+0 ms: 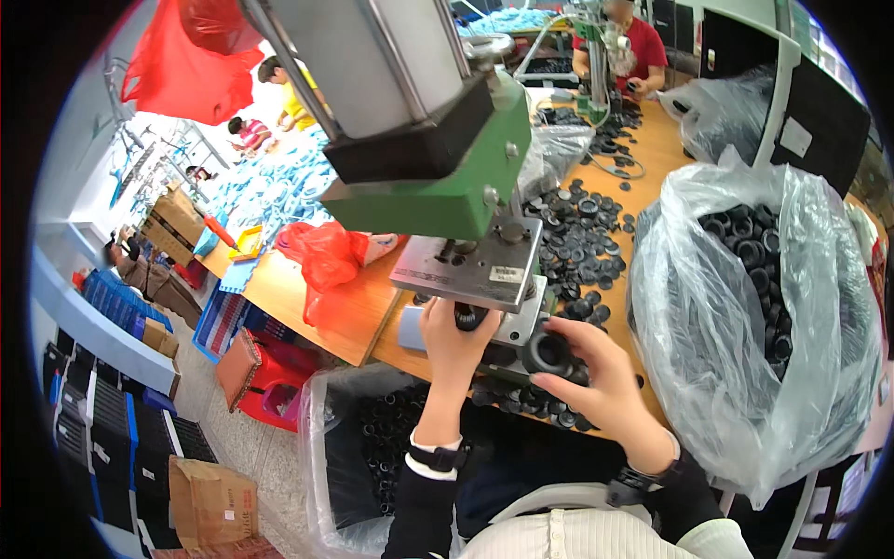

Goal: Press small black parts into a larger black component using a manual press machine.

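Observation:
My left hand (pixel 449 337) is closed around a black round rubber part (pixel 470 317), just beneath the metal plate (pixel 475 265) of a bench press with a green head (pixel 438 191). The plate hides part of that piece. To the right, my right hand (pixel 601 373) grips a black rubber ring (pixel 548 352) between thumb and fingers, beside the press's lower metal block (pixel 517 328). Many flat black discs (pixel 577 238) lie scattered on the wooden table behind and around the press.
A clear plastic bag (pixel 670 270) holding black rubber rings stands at the right. Below the table's left edge is a lined bin (pixel 321 447) with more rings. A red plastic bag (pixel 326 261) lies on the table. A person in red (pixel 643 51) sits at another press farther back.

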### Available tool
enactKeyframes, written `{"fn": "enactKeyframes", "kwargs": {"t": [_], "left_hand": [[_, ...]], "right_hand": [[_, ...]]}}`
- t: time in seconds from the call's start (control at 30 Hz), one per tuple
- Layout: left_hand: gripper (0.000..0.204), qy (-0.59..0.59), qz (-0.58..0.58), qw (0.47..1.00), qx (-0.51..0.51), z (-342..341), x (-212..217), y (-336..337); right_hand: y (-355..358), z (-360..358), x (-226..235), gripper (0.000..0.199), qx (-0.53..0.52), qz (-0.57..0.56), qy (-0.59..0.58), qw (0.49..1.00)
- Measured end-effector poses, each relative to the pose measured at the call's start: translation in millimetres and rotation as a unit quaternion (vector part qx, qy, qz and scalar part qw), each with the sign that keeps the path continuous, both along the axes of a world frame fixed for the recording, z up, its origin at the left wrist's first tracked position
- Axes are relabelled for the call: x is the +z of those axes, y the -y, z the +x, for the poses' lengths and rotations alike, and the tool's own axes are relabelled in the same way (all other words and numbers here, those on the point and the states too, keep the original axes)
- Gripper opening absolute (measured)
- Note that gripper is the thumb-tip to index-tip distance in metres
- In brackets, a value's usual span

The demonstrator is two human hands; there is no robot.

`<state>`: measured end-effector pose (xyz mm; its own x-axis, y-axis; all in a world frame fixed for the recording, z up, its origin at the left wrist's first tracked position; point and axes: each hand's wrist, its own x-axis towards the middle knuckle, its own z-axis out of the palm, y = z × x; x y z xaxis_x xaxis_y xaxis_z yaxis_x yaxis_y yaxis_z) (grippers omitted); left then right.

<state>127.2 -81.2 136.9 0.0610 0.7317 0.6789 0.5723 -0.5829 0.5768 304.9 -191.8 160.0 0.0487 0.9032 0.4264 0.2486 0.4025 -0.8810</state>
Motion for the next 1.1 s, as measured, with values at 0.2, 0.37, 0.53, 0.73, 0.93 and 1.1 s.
{"fn": "enactKeyframes", "kwargs": {"t": [0.2, 0.37, 0.53, 0.73, 0.93, 1.1], "left_hand": [[0.036, 0.141, -0.105, 0.970, 0.170, -78.5, -45.7, 49.1], [0.070, 0.044, -0.146, 0.916, 0.370, -162.8, -113.0, 71.9], [0.064, 0.017, -0.133, 0.962, 0.236, -150.7, -104.8, 46.4], [0.042, -0.165, -0.017, 0.984, 0.071, -113.6, -102.3, -49.4], [0.035, -0.166, -0.204, 0.961, 0.089, -91.3, -117.9, -78.3], [0.015, -0.152, -0.108, 0.976, 0.112, -127.7, -154.3, -100.9]], "right_hand": [[-48.9, -33.4, -16.9, 0.049, -0.068, 0.084, 0.082, 0.991], [-76.7, -49.2, -3.8, 0.041, -0.034, 0.098, 0.089, 0.991], [-80.7, -54.8, -9.0, 0.047, -0.033, 0.058, 0.102, 0.993], [-22.3, -31.6, -0.7, 0.078, 0.014, 0.040, 0.029, 0.999], [70.4, 93.2, 8.4, 0.047, -0.325, 0.037, 0.138, 0.935], [88.4, 230.1, -1.9, 0.022, -0.448, 0.034, -0.012, 0.893]]}}
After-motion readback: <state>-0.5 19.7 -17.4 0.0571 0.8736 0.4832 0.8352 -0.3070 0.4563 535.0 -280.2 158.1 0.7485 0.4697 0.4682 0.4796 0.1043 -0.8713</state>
